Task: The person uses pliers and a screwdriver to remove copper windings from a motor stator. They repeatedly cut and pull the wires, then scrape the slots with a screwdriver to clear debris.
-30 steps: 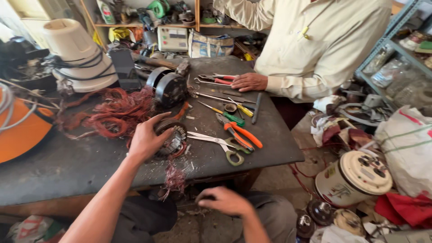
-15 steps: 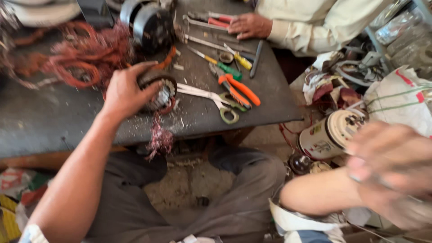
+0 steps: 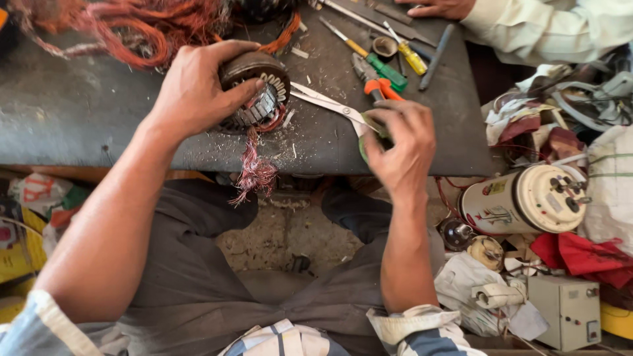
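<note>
Head view: left hand [image 3: 194,89] grips stator [image 3: 257,89] (tabletop).

Only 1 view, worn on the person's head, looks steeply down and slightly forward from close above. It takes in the near edge of the dark surface [image 3: 79,125], the person's lap and forearms below, and cluttered floor at the right side.
</note>
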